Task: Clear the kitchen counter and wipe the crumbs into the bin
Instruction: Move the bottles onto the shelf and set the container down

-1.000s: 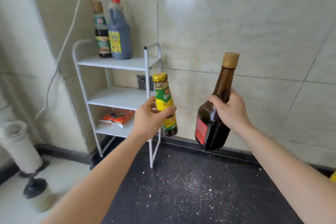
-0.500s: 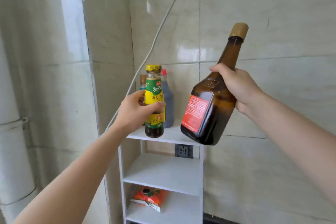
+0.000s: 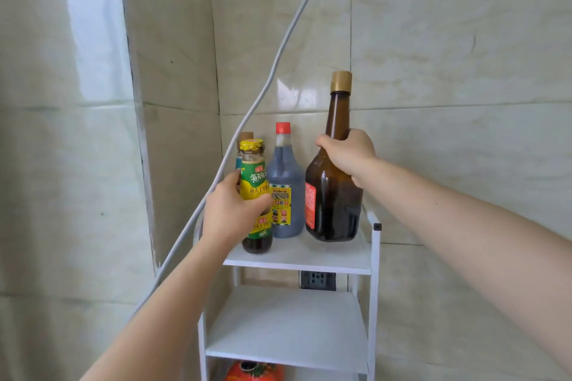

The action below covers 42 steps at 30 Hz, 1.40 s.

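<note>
- While both of my arms reach up to it, the white rack [image 3: 375, 257] stands in the tiled corner, three shelves in view, its top shelf [image 3: 309, 257] already carrying two bottles at the back.
- Biggest of what I hold is the brown bottle [image 3: 332, 195], upright at the right end of the top shelf, its base on or just above the board; I cannot tell which. My right hand [image 3: 348, 153] is wrapped closed around its shoulder, just below the neck.
- Next down, the blue bottle with the red cap [image 3: 284, 182] stands between my two bottles, very close to both.
- Smaller again, the green-labelled sauce bottle [image 3: 257, 195] sits at the front left of the shelf, my left hand [image 3: 230, 210] closed around its middle. Its base looks near the front edge.
- Thin white cable [image 3: 278, 52] runs diagonally down past my left wrist.
- Judging the risks: letting go of the sauce bottle so near the lip could tip it off the front; the tall brown one, if set down crooked, could knock the blue bottle; and pulling my left arm back could snag the cable and jolt the rack.
</note>
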Each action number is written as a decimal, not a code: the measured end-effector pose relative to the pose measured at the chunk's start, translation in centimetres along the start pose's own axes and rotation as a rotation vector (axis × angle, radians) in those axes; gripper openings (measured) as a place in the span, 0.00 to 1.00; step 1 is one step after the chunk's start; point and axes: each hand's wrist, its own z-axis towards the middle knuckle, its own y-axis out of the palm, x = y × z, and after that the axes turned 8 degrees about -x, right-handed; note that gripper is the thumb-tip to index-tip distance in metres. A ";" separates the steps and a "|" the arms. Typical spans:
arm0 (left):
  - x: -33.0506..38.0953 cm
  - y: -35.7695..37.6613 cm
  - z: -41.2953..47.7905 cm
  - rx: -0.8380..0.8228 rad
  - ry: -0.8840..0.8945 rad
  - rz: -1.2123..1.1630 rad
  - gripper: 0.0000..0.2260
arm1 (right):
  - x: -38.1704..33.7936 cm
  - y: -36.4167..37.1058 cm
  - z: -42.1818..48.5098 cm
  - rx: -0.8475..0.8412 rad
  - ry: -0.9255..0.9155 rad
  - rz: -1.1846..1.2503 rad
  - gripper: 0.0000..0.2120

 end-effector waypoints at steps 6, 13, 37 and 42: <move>-0.7 -0.3 1.1 -0.093 0.053 -0.081 0.39 | 2.2 2.7 2.3 0.124 0.003 -0.198 0.18; -1.5 -0.8 2.1 -0.127 0.077 -0.104 0.38 | 3.3 3.8 3.9 0.169 0.041 -0.145 0.17; 1.0 3.4 -3.7 0.199 0.163 0.292 0.25 | 4.9 -1.5 1.0 -0.075 -0.139 -0.338 0.27; 7.1 9.2 -5.4 0.156 0.344 0.192 0.16 | 7.4 -9.6 -2.0 0.011 -0.207 -0.349 0.23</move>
